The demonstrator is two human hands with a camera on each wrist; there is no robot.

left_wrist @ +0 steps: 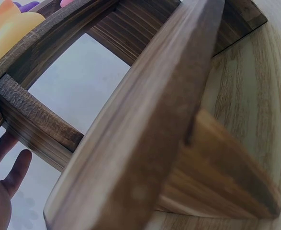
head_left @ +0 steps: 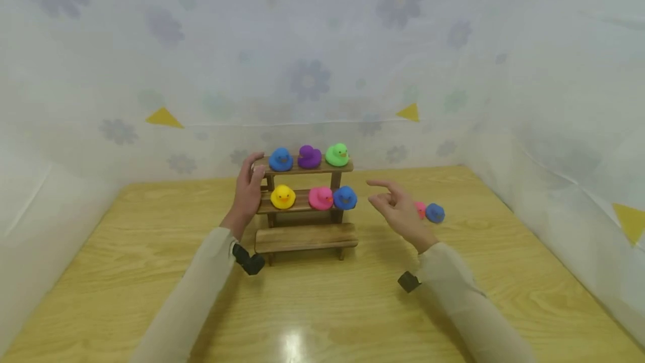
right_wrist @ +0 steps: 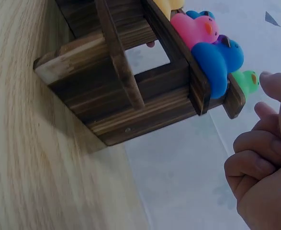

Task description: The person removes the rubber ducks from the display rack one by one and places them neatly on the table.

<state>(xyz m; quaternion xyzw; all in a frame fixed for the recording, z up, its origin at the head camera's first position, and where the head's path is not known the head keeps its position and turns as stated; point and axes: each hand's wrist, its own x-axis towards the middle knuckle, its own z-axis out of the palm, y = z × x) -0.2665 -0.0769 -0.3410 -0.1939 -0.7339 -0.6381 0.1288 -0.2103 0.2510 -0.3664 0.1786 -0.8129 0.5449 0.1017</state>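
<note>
while the left hand (head_left: 247,189) stands at the left end of a three-tiered wooden rack (head_left: 306,237), its thumb and fingers lie about the end of the top tier; whether they grip the wood or merely touch it cannot be told. from left to right, the top tier bears an upper blue duck (head_left: 280,160), a purple duck (head_left: 309,157) and a green duck (head_left: 337,155). the middle tier, in the same order, bears a yellow duck (head_left: 283,197), a middle pink duck (head_left: 321,198) and a middle blue duck (head_left: 345,198), the last two side by side at the right end. to the right of the rack, and apart from it, the right hand (head_left: 403,214) is released, thumb and index finger extended with a gap between them, the other fingers curled in. farther right, on the table (head_left: 322,312), lie an outer pink duck (head_left: 420,209), partly hidden by this hand, and, just beside it, an outer blue duck (head_left: 435,213).
</note>
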